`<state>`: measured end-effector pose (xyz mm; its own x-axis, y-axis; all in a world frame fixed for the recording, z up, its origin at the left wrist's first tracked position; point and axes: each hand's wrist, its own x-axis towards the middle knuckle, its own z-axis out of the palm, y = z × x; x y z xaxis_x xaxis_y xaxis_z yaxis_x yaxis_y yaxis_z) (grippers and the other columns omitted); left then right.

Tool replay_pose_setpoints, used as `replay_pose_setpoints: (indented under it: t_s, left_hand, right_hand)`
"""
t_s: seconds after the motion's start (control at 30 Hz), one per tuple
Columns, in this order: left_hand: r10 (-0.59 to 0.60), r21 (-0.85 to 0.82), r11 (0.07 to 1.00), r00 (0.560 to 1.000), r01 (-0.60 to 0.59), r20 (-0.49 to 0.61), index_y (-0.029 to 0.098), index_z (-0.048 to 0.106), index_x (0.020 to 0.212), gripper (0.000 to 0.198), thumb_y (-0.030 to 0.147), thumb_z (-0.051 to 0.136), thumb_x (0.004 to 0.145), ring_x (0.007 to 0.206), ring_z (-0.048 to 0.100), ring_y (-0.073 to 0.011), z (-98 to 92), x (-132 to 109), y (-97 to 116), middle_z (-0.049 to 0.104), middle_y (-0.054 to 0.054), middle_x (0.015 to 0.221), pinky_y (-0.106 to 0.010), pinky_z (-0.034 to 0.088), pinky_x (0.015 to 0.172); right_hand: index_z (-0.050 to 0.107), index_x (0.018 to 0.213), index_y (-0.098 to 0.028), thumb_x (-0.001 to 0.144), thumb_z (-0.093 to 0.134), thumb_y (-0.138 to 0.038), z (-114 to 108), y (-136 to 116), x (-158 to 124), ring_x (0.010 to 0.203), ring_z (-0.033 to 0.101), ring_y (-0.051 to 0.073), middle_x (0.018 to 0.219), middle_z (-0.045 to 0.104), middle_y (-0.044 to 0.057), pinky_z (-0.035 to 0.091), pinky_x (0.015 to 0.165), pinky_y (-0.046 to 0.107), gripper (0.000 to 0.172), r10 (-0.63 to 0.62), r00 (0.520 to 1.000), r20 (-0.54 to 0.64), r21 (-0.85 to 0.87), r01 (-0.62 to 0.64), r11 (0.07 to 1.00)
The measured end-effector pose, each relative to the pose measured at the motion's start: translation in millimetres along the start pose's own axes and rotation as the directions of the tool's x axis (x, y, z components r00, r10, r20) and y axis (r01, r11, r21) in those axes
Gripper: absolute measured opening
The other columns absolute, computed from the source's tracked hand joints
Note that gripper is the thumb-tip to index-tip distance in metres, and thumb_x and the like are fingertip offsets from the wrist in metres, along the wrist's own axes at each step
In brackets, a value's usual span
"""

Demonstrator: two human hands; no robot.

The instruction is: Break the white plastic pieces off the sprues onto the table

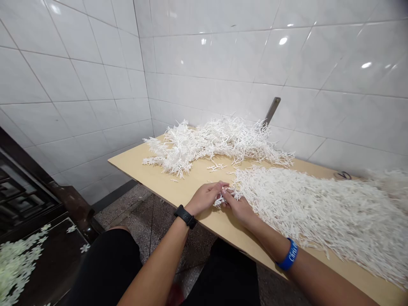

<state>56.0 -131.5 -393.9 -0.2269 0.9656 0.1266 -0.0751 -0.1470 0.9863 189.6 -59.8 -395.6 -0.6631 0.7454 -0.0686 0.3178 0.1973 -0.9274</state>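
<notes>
Near the front edge of the tan board [135, 159], as the head view reaches me, I have both hands close together. My left hand [206, 199], with a black watch [185, 216] at the wrist, pinches a small white sprig [219, 201] between thumb and fingers; my right hand [239, 207], a blue wristband [288, 255] on its forearm, grips the same sprig from the other side. Fingertips partly hide it from me. Just beyond the right hand, a broad heap of thin white pieces [321, 208] spreads across the board. Farther back I see a pile of branching white sprigs [207, 142], with a tilted metal strip [273, 110] rising behind it. Off to the left, pale flowers [19, 265] lie on a dark seat [62, 257]
</notes>
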Motion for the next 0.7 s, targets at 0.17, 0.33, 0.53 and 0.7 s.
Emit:
replay_pose_setpoints:
  t_s: [0.17, 0.33, 0.53, 0.7]
  left_hand:
    - [-0.001, -0.035, 0.999, 0.997, -0.002, -0.083, 0.010, 0.074, 0.081, 0.039, 0.048, 0.063, 0.079, 0.064, 0.059, -0.0156, 1.7, -1, -1, 0.072, -0.011, 0.080, -0.026, 0.044, 0.059]
    - [0.007, -0.174, 0.982, 0.938, -0.072, -0.345, 0.012, 0.067, 0.062, 0.033, 0.041, 0.063, 0.079, 0.064, 0.056, -0.0125, -5.1, 3, -2, 0.066, -0.007, 0.066, -0.025, 0.046, 0.065]
    - [0.012, -0.242, 0.966, 0.947, -0.094, -0.322, 0.013, 0.073, 0.088, 0.028, 0.036, 0.074, 0.071, 0.077, 0.061, -0.0142, -11.4, 4, -2, 0.071, -0.011, 0.095, -0.029, 0.048, 0.075]
    - [0.029, -0.090, 0.994, 0.948, -0.061, -0.318, 0.010, 0.073, 0.082, 0.037, 0.047, 0.066, 0.078, 0.079, 0.064, -0.0196, -5.2, 2, -3, 0.072, -0.012, 0.087, -0.031, 0.048, 0.074]
  right_hand:
    - [0.059, 0.061, -0.022, 0.085, 0.047, -0.057, -1, -6, -3, 0.060, 0.058, 0.019, 0.053, 0.059, 0.000, 0.046, 0.065, 0.031, 0.044, -0.159, 0.986, 0.060, -0.163, 0.166, 0.973]
    - [0.060, 0.068, -0.021, 0.091, 0.039, -0.055, 6, -12, -19, 0.059, 0.058, 0.016, 0.063, 0.062, 0.002, 0.048, 0.062, 0.029, 0.046, -0.352, 0.869, 0.346, -0.021, 0.383, 0.924]
    - [0.069, 0.086, -0.021, 0.088, 0.045, -0.059, -2, -1, -10, 0.075, 0.064, 0.021, 0.075, 0.067, 0.005, 0.050, 0.074, 0.033, 0.045, -0.218, 0.972, 0.088, -0.040, 0.222, 0.974]
    - [0.070, 0.092, -0.013, 0.080, 0.059, -0.060, -1, 7, 7, 0.060, 0.060, 0.018, 0.065, 0.064, 0.005, 0.051, 0.061, 0.034, 0.050, -0.121, 0.990, -0.073, 0.301, 0.137, 0.944]
